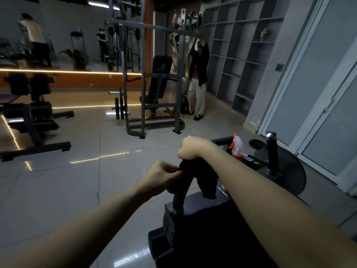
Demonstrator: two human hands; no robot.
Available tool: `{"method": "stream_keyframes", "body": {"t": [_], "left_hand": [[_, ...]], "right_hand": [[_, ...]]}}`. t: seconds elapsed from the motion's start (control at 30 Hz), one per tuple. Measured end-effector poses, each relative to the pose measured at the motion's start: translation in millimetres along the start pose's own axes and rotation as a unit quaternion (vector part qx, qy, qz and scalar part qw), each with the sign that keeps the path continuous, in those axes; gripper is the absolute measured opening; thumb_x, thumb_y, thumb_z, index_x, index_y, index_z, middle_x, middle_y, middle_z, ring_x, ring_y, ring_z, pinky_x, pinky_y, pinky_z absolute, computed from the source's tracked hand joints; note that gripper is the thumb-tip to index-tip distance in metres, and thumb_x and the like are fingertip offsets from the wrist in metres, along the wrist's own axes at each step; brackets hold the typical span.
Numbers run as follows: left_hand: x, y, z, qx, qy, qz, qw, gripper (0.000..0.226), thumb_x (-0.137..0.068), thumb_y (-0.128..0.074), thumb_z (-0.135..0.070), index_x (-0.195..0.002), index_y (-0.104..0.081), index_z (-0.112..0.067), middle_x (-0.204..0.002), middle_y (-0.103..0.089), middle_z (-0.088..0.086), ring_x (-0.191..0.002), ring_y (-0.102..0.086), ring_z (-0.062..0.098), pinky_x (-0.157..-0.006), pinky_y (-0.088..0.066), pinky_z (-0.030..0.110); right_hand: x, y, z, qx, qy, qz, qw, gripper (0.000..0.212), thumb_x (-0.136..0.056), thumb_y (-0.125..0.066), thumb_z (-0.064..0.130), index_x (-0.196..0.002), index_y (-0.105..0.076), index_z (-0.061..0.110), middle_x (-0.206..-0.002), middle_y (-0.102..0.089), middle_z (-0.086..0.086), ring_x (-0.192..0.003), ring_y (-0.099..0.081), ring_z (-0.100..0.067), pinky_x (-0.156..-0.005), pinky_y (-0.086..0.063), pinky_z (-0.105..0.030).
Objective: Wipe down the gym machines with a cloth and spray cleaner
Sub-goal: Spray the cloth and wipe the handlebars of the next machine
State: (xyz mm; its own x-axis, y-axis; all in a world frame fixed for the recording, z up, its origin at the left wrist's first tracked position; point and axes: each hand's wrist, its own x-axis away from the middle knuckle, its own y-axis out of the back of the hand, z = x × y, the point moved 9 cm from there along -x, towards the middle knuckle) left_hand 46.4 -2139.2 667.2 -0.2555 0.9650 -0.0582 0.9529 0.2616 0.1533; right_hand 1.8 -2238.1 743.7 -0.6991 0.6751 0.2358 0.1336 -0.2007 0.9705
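We have both hands out ahead of us, just below the middle of the view. Our right hand (193, 149) sits on top, knuckles up, fingers clenched down around the upper part of a dark cloth (207, 182). The cloth is draped over the curved black handle (181, 191) of the machine (202, 215) in front of us and hangs down on its far side. At 7 o'clock from that hand, our left hand (162, 176) pinches the cloth's near edge between thumb and curled fingers. At 3 o'clock from the right hand, just past our forearm, a spray bottle (239, 149) with an orange-red trigger head stands upright on the machine. Further along at 3 o'clock rises an upright black grip (272, 153) with a chrome cap. Towards 12 o'clock, across the glossy tiled floor (77, 180), stands a grey frame machine (143, 78) with a padded seat. Just beside it at 1 o'clock another person (200, 74) reaches up. Grey shelving (241, 55) lines the wall at 2 o'clock, and a wall mirror (58, 35) fills 10 o'clock.
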Motion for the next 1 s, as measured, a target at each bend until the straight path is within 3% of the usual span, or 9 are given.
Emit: {"method": "stream_keyframes", "body": {"t": [0.1,0.2,0.27,0.37,0.57,0.67,0.77,0.9,1.0], "left_hand": [[2.3,0.7,0.6,-0.014,0.018,0.0,1.0,0.022,-0.093,-0.07,-0.027,-0.097,-0.08,-0.008,-0.095,-0.077,0.018,-0.088,-0.074,0.033,-0.083,-0.058,0.043],[-0.2,1.6,-1.1,-0.045,0.019,0.002,0.999,0.017,-0.095,-0.069,-0.024,-0.097,-0.079,-0.011,-0.092,-0.079,0.008,-0.089,-0.076,0.024,-0.084,-0.06,0.04],[-2.2,3.1,0.0,-0.054,0.019,-0.006,0.998,0.016,-0.095,-0.07,-0.024,-0.094,-0.08,-0.011,-0.089,-0.079,0.007,-0.085,-0.076,0.021,-0.083,-0.06,0.039],[-4.3,4.5,-1.8,-0.054,0.006,-0.006,0.999,0.028,-0.088,-0.077,-0.038,-0.092,-0.083,-0.011,-0.092,-0.078,0.016,-0.088,-0.075,0.031,-0.087,-0.058,0.049],[-6.2,6.5,1.0,-0.069,0.007,-0.001,0.998,0.021,-0.096,-0.069,-0.017,-0.1,-0.079,0.001,-0.094,-0.076,0.022,-0.091,-0.073,0.039,-0.088,-0.057,0.05],[-1.0,3.5,-1.7,-0.044,0.009,0.007,0.999,0.026,-0.096,-0.069,-0.023,-0.096,-0.078,0.002,-0.09,-0.073,0.027,-0.073,-0.069,0.03,-0.071,-0.056,0.04],[2.9,-1.0,-4.4,-0.04,0.023,0.011,0.999,0.023,-0.096,-0.068,-0.024,-0.096,-0.079,-0.004,-0.083,-0.077,0.012,-0.069,-0.069,0.015,-0.061,-0.052,0.022],[3.9,-2.6,-3.1,-0.049,0.031,-0.005,0.998,0.016,-0.097,-0.067,-0.024,-0.094,-0.079,-0.014,-0.087,-0.079,0.005,-0.077,-0.075,0.016,-0.065,-0.056,0.021],[4.4,-1.9,-4.1,-0.046,0.035,-0.011,0.998,0.016,-0.097,-0.067,-0.024,-0.094,-0.079,-0.013,-0.087,-0.079,0.007,-0.08,-0.076,0.021,-0.069,-0.06,0.028]], "right_hand": [[-1.5,-18.6,-23.5,-0.329,-0.04,0.082,0.94,0.007,-0.081,-0.058,0.021,-0.079,-0.057,0.015,-0.073,-0.056,-0.004,-0.057,-0.052,-0.019,-0.055,-0.042,-0.029],[1.3,-14.9,-42.0,-0.455,-0.039,-0.077,0.886,0.027,-0.094,-0.051,0.019,-0.068,-0.052,0.016,-0.069,-0.05,-0.002,-0.059,-0.046,-0.014,-0.057,-0.039,-0.028],[22.1,-7.2,-34.5,-0.36,-0.005,-0.194,0.913,0.031,-0.097,-0.046,0.024,-0.069,-0.054,0.014,-0.07,-0.053,-0.002,-0.066,-0.05,-0.019,-0.06,-0.036,-0.033],[44.2,6.2,6.9,0.026,0.027,-0.249,0.968,0.02,-0.093,-0.048,0.028,-0.095,-0.064,0.016,-0.094,-0.063,-0.006,-0.088,-0.06,-0.027,-0.068,-0.04,-0.034],[7.2,2.7,17.7,0.13,-0.004,-0.028,0.991,0.025,-0.091,-0.049,0.028,-0.112,-0.06,0.018,-0.125,-0.057,-0.009,-0.104,-0.058,-0.029,-0.084,-0.046,-0.038],[1.2,-4.8,9.6,0.015,-0.023,0.087,0.996,0.015,-0.091,-0.046,0.022,-0.098,-0.055,0.012,-0.106,-0.057,-0.009,-0.086,-0.057,-0.026,-0.077,-0.048,-0.035],[-0.2,-10.2,-11.1,-0.199,-0.071,0.118,0.97,0.014,-0.078,-0.051,0.019,-0.089,-0.055,0.011,-0.075,-0.055,-0.008,-0.058,-0.051,-0.024,-0.061,-0.042,-0.032],[-3.5,-28.3,-37.2,-0.433,-0.123,0.066,0.891,0.007,-0.081,-0.047,0.018,-0.085,-0.047,0.011,-0.069,-0.041,-0.007,-0.055,-0.038,-0.021,-0.062,-0.034,-0.034],[4.8,-31.2,-51.6,-0.574,-0.149,-0.045,0.804,0.027,-0.092,-0.045,0.02,-0.066,-0.047,0.012,-0.066,-0.047,-0.005,-0.061,-0.044,-0.021,-0.068,-0.039,-0.033]]}}
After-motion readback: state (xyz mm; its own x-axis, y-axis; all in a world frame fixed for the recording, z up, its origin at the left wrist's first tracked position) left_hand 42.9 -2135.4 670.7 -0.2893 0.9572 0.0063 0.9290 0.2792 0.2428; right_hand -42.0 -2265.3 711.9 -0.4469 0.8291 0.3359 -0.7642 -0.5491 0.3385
